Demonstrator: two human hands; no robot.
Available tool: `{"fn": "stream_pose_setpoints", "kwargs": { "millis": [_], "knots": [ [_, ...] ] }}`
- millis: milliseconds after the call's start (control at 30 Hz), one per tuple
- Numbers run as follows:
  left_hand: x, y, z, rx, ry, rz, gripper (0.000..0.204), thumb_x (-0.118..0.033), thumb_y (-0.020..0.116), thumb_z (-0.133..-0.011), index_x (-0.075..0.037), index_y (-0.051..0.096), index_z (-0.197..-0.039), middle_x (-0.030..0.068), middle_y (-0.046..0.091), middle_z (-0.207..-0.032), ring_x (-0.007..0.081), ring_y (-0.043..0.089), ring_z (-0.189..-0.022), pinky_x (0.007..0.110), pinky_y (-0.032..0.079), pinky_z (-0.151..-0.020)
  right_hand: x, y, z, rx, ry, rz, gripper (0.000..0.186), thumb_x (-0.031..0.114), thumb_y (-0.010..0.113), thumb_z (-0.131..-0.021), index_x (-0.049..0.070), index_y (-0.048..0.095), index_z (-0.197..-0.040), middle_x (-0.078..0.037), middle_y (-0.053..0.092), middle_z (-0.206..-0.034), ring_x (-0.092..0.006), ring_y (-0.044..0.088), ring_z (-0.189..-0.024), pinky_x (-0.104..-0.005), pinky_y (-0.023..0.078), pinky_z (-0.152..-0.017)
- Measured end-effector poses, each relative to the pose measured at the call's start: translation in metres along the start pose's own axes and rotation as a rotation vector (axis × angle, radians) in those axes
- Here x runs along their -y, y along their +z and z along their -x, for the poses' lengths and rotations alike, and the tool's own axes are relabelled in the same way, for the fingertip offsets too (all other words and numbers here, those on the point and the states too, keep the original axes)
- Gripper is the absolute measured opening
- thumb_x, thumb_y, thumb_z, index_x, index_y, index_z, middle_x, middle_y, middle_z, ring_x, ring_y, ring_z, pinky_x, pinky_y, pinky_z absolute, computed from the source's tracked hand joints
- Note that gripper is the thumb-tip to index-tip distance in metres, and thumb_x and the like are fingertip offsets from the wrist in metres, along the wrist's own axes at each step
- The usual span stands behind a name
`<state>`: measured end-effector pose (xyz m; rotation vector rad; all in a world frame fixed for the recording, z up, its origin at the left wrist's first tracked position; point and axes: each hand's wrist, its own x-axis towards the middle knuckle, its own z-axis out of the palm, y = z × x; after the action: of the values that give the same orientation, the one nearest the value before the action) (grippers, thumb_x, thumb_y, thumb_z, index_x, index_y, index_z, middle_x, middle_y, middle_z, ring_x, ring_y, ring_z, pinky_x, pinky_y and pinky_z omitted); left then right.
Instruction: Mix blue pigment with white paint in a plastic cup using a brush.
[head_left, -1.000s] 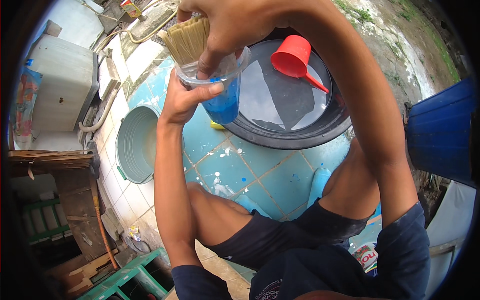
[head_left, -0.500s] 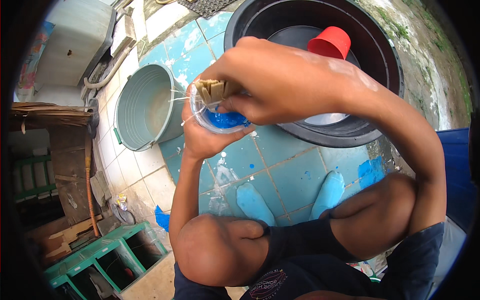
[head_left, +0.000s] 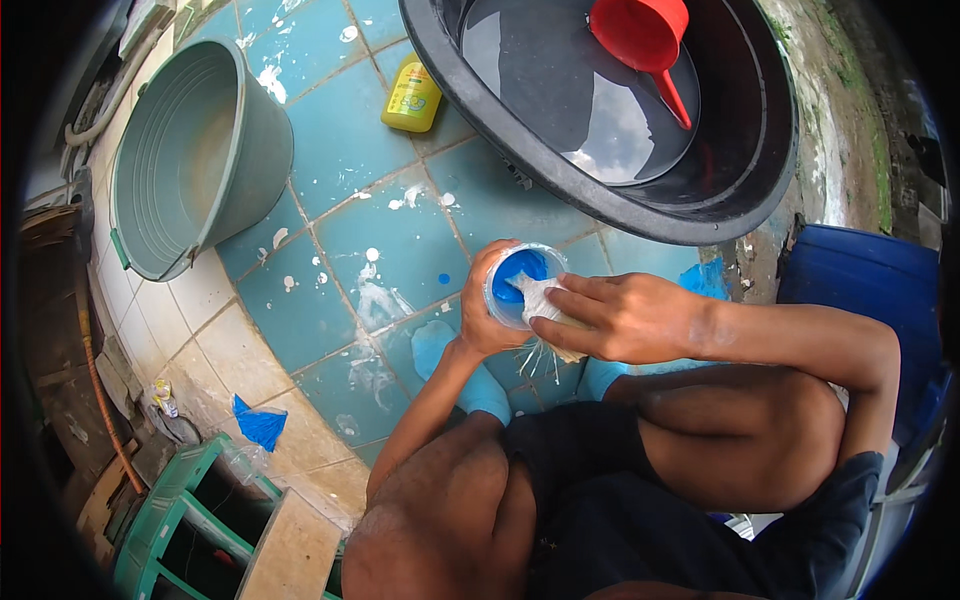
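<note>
Already, blue liquid sits in the clear cup gripped by the left hand above the tiled floor, while the right hand pinches a pale bundle whose tip reaches into the mouth, the dipping seemingly unfinished.

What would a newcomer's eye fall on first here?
Likely the vivid blue liquid in the plastic cup near centre, held by the left hand while the right hand grips a pale fibre bundle at its mouth. Next, the red dipper in the black tub, upper right, then the yellow bottle on the tiles left of it.
</note>
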<state>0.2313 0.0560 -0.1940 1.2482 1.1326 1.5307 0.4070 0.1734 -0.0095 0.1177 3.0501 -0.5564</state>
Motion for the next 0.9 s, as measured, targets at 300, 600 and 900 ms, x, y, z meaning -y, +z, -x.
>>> {"fn": "stream_pose_setpoints", "kwargs": {
  "millis": [300,600,900],
  "knots": [
    [0.054,0.004,-0.011,0.051,-0.172,0.150,0.102,-0.022,0.098,-0.062,-0.005,0.043,-0.146,0.0243,0.056,-0.137,0.0387,0.061,-0.124,0.046,0.052,-0.102,0.004,0.017,-0.006,-0.103,0.215,0.170,0.037,0.012,0.070,-0.079,-0.001,0.064,-0.114,-0.017,0.068,-0.094,-0.0316,0.075,-0.089,-0.0339,0.064,-0.070],
    [0.027,0.009,-0.035,0.124,0.019,-0.194,0.093,-0.018,0.098,-0.060,-0.004,0.051,-0.138,0.0163,0.062,-0.129,0.0329,0.065,-0.115,0.041,0.054,-0.098,-0.021,0.010,-0.022,-0.077,0.533,-0.516,0.033,0.000,0.066,-0.083,-0.003,0.057,-0.115,-0.023,0.068,-0.087,-0.0404,0.072,-0.081,-0.0503,0.059,-0.069],
    [0.044,0.011,-0.026,0.060,-0.253,0.078,0.079,-0.018,0.097,-0.061,-0.006,0.060,-0.129,0.0144,0.066,-0.124,0.0339,0.064,-0.116,0.044,0.052,-0.100,-0.008,0.010,-0.023,0.018,0.355,-0.054,0.041,0.001,0.069,-0.077,-0.003,0.055,-0.115,-0.020,0.066,-0.083,-0.0369,0.073,-0.083,-0.0430,0.060,-0.063]
  ]
}}
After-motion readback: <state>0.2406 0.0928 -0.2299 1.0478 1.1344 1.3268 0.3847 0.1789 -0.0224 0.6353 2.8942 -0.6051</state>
